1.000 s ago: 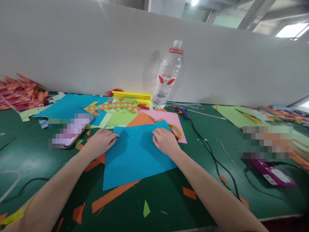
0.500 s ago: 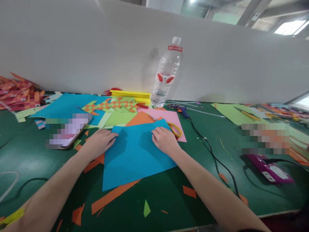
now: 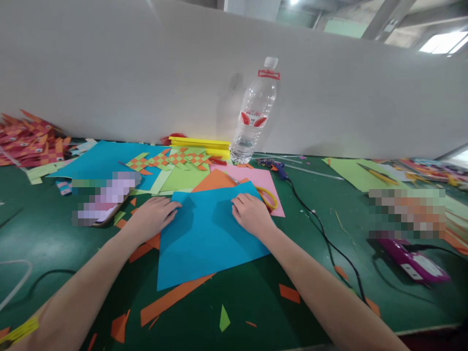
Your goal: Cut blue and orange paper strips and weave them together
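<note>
A sheet of blue paper (image 3: 208, 243) lies in front of me over orange offcuts. My left hand (image 3: 155, 218) is at its upper left edge, thumb and bent fingers closed on the paper. Over the sheet's upper right part, my right hand (image 3: 253, 213) has curled fingers pressed onto it. Behind the sheet are orange paper (image 3: 210, 181) and pink paper (image 3: 274, 187). Yellow-handled scissors (image 3: 268, 198) poke out beyond the right hand, partly covered by the blue sheet. Woven green-and-orange paper fish (image 3: 179, 158) lie in a row farther back.
A water bottle (image 3: 254, 114) stands against the grey partition (image 3: 146, 73). Left are a phone (image 3: 109, 197) and a pile of red-orange paper fish (image 3: 32, 139). Right are a glue gun (image 3: 280, 170) with black cord, green paper (image 3: 347, 173) and a purple power strip (image 3: 413, 261).
The whole view has shifted slightly, so things sit a little farther right and lower. Both hands keep their places on the blue paper.
</note>
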Action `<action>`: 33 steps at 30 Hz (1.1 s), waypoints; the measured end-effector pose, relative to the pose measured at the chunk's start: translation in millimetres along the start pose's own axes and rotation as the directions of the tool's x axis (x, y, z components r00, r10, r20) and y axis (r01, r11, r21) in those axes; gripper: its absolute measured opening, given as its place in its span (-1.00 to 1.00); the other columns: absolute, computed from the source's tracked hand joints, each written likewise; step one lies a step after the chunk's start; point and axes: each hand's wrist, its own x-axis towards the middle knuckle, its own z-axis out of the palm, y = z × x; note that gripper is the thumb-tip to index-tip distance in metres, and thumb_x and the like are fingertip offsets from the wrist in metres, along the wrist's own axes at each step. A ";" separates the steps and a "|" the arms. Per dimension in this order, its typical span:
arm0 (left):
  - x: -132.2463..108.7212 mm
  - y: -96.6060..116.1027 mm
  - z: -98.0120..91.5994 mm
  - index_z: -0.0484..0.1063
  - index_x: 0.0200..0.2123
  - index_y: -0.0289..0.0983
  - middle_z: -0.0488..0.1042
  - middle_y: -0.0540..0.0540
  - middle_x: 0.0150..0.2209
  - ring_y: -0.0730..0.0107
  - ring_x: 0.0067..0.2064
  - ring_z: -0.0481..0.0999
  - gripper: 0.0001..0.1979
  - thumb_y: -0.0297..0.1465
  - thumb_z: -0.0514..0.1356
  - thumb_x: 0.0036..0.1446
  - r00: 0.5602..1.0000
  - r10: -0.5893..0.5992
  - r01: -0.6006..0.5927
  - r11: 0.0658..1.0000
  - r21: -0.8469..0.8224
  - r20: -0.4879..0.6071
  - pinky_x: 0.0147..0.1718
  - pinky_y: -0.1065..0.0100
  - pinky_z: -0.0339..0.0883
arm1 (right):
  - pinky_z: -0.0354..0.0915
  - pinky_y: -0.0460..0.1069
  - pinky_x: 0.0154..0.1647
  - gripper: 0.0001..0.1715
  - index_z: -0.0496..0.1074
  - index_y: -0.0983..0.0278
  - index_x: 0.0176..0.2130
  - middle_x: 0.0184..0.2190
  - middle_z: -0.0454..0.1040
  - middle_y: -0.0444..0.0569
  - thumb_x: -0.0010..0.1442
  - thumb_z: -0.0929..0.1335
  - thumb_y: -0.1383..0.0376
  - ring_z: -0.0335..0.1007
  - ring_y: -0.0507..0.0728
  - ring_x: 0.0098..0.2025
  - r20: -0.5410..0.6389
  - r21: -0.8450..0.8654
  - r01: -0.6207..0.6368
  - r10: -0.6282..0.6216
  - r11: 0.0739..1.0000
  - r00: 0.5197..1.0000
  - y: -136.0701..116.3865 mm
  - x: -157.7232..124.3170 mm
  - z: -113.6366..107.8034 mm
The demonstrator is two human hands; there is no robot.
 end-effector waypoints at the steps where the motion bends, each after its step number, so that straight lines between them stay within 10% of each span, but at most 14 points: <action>1: 0.0 0.3 -0.4 0.47 -0.03 -0.30 0.55 -0.23 -0.19 0.13 -0.14 0.53 -0.54 -0.30 -0.18 0.36 1.000 -0.002 0.002 1.000 0.000 0.002 -0.08 0.11 0.34 | 0.22 0.03 -0.30 -0.75 0.49 0.35 -0.29 -0.37 0.49 0.06 0.26 0.23 0.36 0.38 0.16 -0.29 -0.001 0.000 0.001 -0.001 1.000 1.000 0.0 0.1 0.0; 19: 0.0 3.1 -5.6 0.47 -0.04 -0.25 0.57 -0.21 -0.20 0.11 -0.15 0.54 -0.59 -0.35 -0.16 0.36 0.994 -0.009 0.018 0.996 0.082 -0.112 -0.03 0.07 0.25 | 0.24 0.05 -0.20 -0.73 0.48 0.37 -0.18 -0.27 0.55 0.10 0.25 0.23 0.36 0.41 0.19 -0.22 -0.036 0.021 0.002 -0.001 1.000 0.999 1.0 0.3 -2.8; 23: -0.9 7.5 -12.1 0.27 0.14 -0.32 0.57 -0.20 -0.31 0.14 -0.23 0.55 -0.59 -0.29 -0.13 0.36 0.968 -0.151 0.160 0.987 0.028 -0.199 -0.06 0.10 0.30 | 0.23 0.11 -0.10 -0.65 0.43 0.41 -0.05 -0.11 0.53 0.18 0.29 0.21 0.29 0.39 0.26 -0.09 -0.107 0.010 -0.075 0.075 0.997 0.991 10.1 0.5 -7.7; 29: -2.8 4.7 -14.8 -0.02 0.30 -0.27 0.52 -0.09 -0.40 0.14 -0.33 0.58 -0.41 -0.19 0.03 0.29 0.813 -0.493 0.425 0.866 -0.262 -0.311 -0.45 0.31 0.36 | 0.16 0.15 -0.08 -0.51 0.38 0.45 0.00 -0.11 0.51 0.23 0.31 0.20 0.13 0.34 0.33 -0.04 -0.132 -0.028 -0.300 0.294 0.953 0.947 35.9 -5.1 -13.4; 33: -8.4 -9.3 -9.4 0.03 0.25 -0.37 0.45 -0.02 -0.56 0.14 -0.47 0.54 -0.45 -0.16 -0.07 0.33 0.842 -0.462 0.390 0.878 -0.278 -0.278 -0.50 0.26 0.33 | 0.14 0.18 -0.01 -0.50 0.40 0.40 -0.02 -0.09 0.51 0.23 0.31 0.19 0.07 0.31 0.33 0.00 -0.122 0.019 -0.390 0.390 0.920 0.913 44.8 -9.8 -14.2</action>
